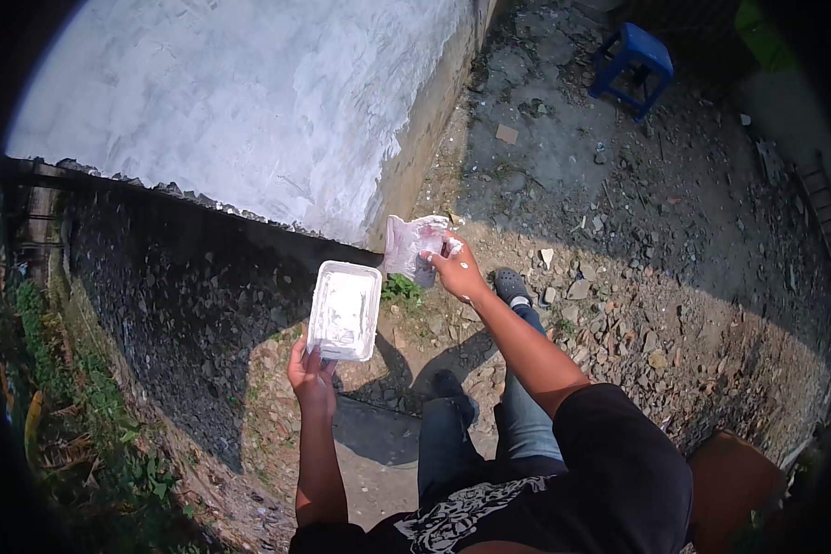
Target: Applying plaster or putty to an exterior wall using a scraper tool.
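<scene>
My left hand [312, 379] grips the near end of a shallow white rectangular tray [345, 309], which is smeared inside with white paste. In my right hand [457, 270] a thin flat scraper [414, 245] is pinched between thumb and fingers; white paste coats it and its exact material is hard to tell. White spots also mark the right fingers and wrist. The scraper is at the lower corner of the white-coated wall [240, 102], and I cannot tell whether it touches. The tray is held just below and left of the scraper, apart from it.
A blue plastic stool [633, 65] stands at the upper right on rubble-strewn ground [637, 305]. Loose stones lie around my feet, one in a dark clog [509, 284]. Green plants [111, 415] grow at the lower left, and a small clump [401, 288] sits beneath the wall corner.
</scene>
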`<state>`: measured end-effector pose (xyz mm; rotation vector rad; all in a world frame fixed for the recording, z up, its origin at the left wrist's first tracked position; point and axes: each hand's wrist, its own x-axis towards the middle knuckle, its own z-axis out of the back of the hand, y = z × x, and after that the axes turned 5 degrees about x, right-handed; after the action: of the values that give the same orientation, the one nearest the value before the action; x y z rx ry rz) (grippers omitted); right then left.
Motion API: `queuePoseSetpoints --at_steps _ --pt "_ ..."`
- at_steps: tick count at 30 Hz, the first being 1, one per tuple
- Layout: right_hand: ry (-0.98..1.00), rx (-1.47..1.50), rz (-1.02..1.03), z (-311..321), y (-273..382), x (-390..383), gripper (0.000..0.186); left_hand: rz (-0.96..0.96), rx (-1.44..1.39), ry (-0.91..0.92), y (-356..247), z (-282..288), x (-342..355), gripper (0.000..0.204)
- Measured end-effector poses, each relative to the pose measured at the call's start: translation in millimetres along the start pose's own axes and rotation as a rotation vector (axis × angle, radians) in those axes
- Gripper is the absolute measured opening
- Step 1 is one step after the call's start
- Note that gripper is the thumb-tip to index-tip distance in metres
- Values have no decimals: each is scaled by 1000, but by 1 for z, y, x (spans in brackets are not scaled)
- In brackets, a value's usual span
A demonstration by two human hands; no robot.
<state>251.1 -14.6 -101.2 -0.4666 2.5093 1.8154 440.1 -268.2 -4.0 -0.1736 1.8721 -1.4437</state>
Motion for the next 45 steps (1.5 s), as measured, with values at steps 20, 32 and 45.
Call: queuePoseSetpoints --at_steps 20,32,45 --pt "317 392 -70 -57 286 -198 57 -387 -101 496 -193 -14 -189 30" --pt "325 -516 248 -22 363 -217 34 -552 -242 274 -228 -28 -210 34" --pt "122 -1584 1083 -96 433 -248 38 -949 89 279 -234 -77 -215 33"
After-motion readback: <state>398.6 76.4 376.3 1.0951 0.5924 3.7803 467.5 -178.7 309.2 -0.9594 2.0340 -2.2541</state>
